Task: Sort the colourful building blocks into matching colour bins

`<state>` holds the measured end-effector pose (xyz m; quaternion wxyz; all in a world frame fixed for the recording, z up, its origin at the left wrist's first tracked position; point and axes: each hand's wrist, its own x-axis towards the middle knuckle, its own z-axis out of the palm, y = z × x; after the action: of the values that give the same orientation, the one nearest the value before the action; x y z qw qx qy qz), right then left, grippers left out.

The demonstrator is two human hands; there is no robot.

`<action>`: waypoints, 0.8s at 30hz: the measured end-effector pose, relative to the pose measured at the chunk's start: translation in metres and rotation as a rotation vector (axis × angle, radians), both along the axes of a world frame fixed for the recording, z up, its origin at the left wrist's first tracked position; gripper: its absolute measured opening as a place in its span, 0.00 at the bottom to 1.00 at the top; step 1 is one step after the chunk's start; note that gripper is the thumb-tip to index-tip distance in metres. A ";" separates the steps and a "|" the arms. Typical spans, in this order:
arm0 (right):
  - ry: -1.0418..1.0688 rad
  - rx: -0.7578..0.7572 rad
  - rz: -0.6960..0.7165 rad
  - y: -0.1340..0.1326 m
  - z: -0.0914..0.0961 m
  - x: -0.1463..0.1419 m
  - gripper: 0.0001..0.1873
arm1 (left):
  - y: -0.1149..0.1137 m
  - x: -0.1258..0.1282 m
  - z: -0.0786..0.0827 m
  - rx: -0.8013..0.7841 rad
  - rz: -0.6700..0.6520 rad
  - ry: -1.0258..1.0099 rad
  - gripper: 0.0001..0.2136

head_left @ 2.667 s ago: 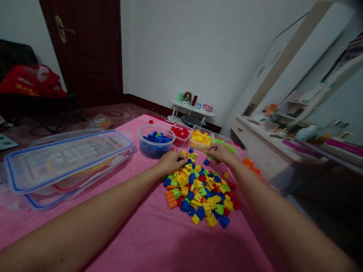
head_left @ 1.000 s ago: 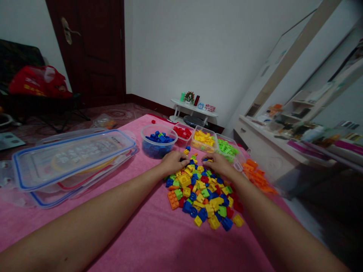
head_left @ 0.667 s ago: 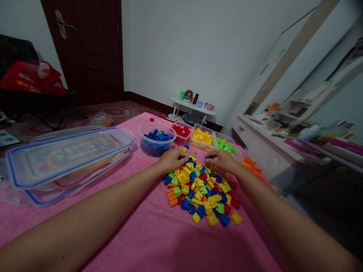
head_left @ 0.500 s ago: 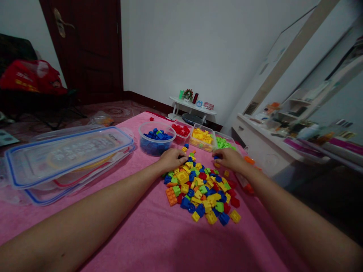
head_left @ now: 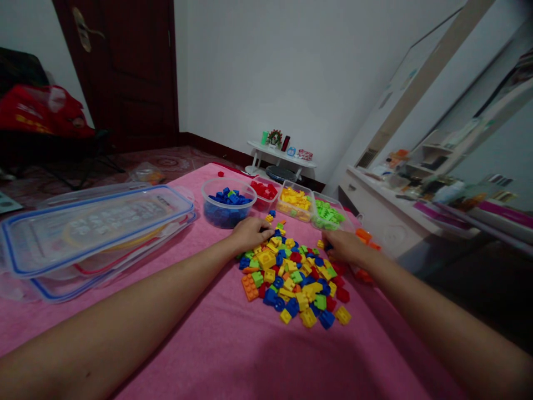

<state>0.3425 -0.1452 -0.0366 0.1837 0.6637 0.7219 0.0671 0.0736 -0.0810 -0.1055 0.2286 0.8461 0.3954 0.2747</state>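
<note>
A mixed heap of coloured toy bricks (head_left: 297, 279) lies on the pink cloth (head_left: 208, 344). At the far left edge of the heap is my left hand (head_left: 251, 233), its fingers curled together; what they hold, if anything, is hidden. My right hand (head_left: 343, 246) is at the heap's right edge, fingers bent down and closed on a blue toy brick (head_left: 328, 248), partly covered. Beyond the hands stand a round tub (head_left: 225, 218) of blue bricks and clear boxes of red bricks (head_left: 265, 190), yellow bricks (head_left: 296, 197) and green bricks (head_left: 327, 211). Orange bricks (head_left: 363, 235) show behind my right wrist.
Stacked clear lids (head_left: 100, 230) with blue and red rims lie on the left. One red brick (head_left: 220, 174) sits near the far edge. A low white table (head_left: 283, 153) stands by the wall, a cluttered white dresser (head_left: 375, 194) to the right.
My right hand has moved slightly right and down, and its fingers have turned downward over the blue brick. My left hand stays at the heap. The view has shifted slightly.
</note>
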 end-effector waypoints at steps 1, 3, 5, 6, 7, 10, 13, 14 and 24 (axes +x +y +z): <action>0.012 -0.005 0.010 0.000 0.000 0.002 0.12 | -0.001 0.000 0.001 -0.006 0.005 -0.003 0.16; 0.036 -0.007 0.025 -0.001 -0.001 0.007 0.12 | -0.002 0.000 0.002 -0.014 0.008 -0.007 0.15; 0.054 -0.013 0.040 -0.001 -0.003 0.011 0.13 | -0.002 0.000 0.003 -0.021 0.011 -0.007 0.15; 0.055 -0.017 0.045 -0.001 -0.005 0.012 0.13 | -0.002 0.000 0.004 -0.023 0.013 -0.007 0.15; 0.051 -0.018 0.051 -0.001 -0.006 0.014 0.14 | -0.002 0.000 0.004 -0.024 0.014 -0.006 0.15; 0.035 -0.001 0.062 -0.001 -0.011 0.016 0.15 | -0.002 0.000 0.003 -0.016 0.008 -0.008 0.15; 0.074 0.056 0.062 -0.001 -0.014 0.018 0.11 | 0.000 0.000 0.001 0.002 -0.006 -0.010 0.16; 0.095 0.079 0.053 -0.001 -0.015 0.019 0.10 | 0.000 0.000 0.000 0.007 -0.010 -0.010 0.16; 0.688 0.299 -0.004 0.009 -0.007 -0.015 0.12 | 0.002 0.000 -0.003 0.008 0.001 -0.009 0.16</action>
<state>0.3274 -0.1362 -0.0434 -0.1686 0.6683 0.7224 -0.0556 0.0737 -0.0787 -0.1082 0.2270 0.8456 0.3937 0.2803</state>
